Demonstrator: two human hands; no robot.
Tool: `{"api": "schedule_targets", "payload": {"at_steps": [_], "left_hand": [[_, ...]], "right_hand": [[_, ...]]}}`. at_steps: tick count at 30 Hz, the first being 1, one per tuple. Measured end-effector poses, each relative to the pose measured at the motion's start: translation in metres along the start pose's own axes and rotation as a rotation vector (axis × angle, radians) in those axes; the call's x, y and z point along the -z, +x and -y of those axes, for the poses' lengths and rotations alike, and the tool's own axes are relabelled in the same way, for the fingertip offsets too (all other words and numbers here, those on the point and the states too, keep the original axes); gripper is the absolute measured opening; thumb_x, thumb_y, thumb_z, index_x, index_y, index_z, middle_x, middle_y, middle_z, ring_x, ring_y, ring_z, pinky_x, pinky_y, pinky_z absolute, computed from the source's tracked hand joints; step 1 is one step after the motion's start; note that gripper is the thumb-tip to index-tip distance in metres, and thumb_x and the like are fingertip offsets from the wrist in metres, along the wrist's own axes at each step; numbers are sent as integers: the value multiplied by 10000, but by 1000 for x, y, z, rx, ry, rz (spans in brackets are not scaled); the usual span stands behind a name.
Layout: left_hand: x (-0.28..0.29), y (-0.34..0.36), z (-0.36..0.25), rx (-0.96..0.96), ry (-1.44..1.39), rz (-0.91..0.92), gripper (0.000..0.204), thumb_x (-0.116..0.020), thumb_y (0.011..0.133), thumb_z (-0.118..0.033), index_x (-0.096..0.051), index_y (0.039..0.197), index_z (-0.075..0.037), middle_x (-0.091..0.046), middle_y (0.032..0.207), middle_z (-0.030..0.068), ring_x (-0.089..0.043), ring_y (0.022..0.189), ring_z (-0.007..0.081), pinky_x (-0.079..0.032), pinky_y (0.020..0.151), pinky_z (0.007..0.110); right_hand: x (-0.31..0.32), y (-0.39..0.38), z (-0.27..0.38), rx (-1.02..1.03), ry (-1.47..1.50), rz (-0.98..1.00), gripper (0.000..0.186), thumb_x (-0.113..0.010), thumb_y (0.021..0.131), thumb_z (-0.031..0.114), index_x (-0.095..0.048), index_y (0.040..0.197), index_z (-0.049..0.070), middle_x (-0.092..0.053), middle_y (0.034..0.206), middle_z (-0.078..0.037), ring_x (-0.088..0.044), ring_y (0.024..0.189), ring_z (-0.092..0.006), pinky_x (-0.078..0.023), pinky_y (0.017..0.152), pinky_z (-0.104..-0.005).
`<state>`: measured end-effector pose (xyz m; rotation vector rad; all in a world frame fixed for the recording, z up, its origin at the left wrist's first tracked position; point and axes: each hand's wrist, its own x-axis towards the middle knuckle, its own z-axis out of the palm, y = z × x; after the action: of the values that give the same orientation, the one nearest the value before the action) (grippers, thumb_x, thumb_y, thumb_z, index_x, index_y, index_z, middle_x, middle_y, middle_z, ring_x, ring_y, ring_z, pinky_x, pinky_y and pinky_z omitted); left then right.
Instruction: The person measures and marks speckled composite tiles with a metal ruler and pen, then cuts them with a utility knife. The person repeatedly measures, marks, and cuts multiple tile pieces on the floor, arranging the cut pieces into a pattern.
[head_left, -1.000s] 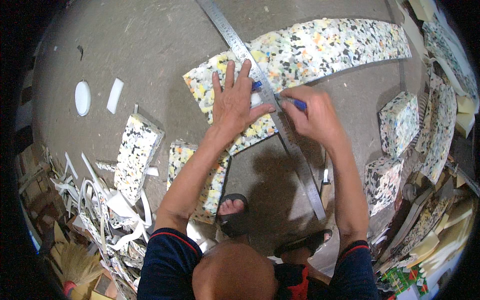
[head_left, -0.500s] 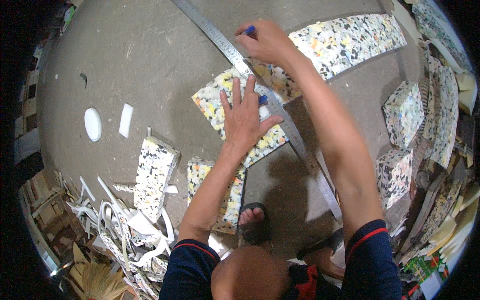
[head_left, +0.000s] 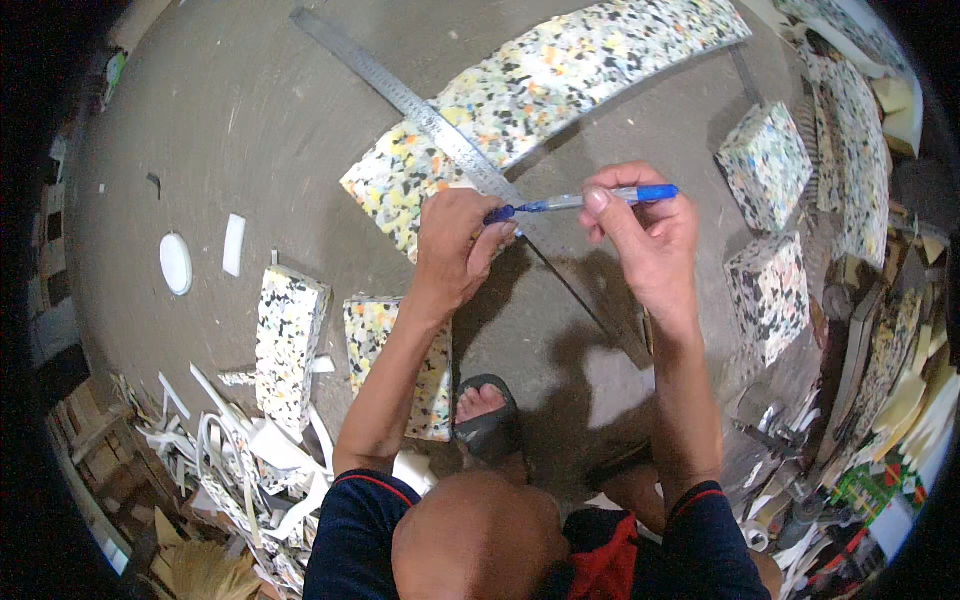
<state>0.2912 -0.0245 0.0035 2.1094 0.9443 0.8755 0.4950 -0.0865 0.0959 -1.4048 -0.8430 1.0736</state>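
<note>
A long speckled foam strip (head_left: 560, 70) lies on the floor, running from near my left hand up to the far right. Across it slants a steel ruler (head_left: 400, 95); its near part looks thin and edge-on past my hands. My left hand (head_left: 450, 245) is closed at the strip's near end, with a blue pen cap (head_left: 497, 214) pinched between thumb and fingers. Held between the fingertips of my right hand (head_left: 655, 245) is a clear-barrelled pen (head_left: 565, 202) with a blue end, its tip pointing at the cap.
Speckled foam blocks (head_left: 290, 345) stand left of my foot (head_left: 483, 402), and more blocks (head_left: 765, 165) are at right. A heap of white and speckled offcuts (head_left: 240, 470) fills the lower left. A white oval piece (head_left: 176, 263) and a white strip (head_left: 233, 245) lie at left.
My right hand has come back from the far edge of the foam toward my left hand, pen in front of the cap. My left hand has gone from flat on the ruler to closed.
</note>
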Motion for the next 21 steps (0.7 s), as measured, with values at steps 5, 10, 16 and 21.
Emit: {"api": "schedule_targets", "payload": {"at_steps": [5,10,16,21], "left_hand": [[-1,1,-34,-67,-52,32,167,-720,866,-134,-689,1011,-57,-653,860,110,-614,827,319,-440,774,426],[-6,-36,-57,31,-219,189,169,-711,893,-121,-670,1032,-33,-643,844,158,-622,783,361,-485,705,441],[19,-138,-73,402,-132,309,180,-651,950,-183,-653,1012,-14,-637,851,191,-638,813,396,-500,710,468],[90,-216,-70,483,589,401,230,-718,878,-191,-694,1041,-30,-638,848,180,-615,832,372,-500,731,472]], "right_hand": [[14,-21,5,15,-157,21,107,-737,929,117,-695,956,23,-671,768,21,-569,701,-32,-445,603,-224],[8,-58,-4,-63,-253,76,112,-715,950,118,-679,978,16,-644,771,20,-562,729,-40,-443,620,-221],[-17,-99,-54,-155,-306,240,333,-797,878,196,-667,1104,-11,-658,878,-71,-589,729,-126,-472,613,-296],[-6,-94,-114,255,-1087,-99,606,-830,817,292,-598,1267,-41,-674,1015,-224,-655,792,-387,-520,746,-486]]}}
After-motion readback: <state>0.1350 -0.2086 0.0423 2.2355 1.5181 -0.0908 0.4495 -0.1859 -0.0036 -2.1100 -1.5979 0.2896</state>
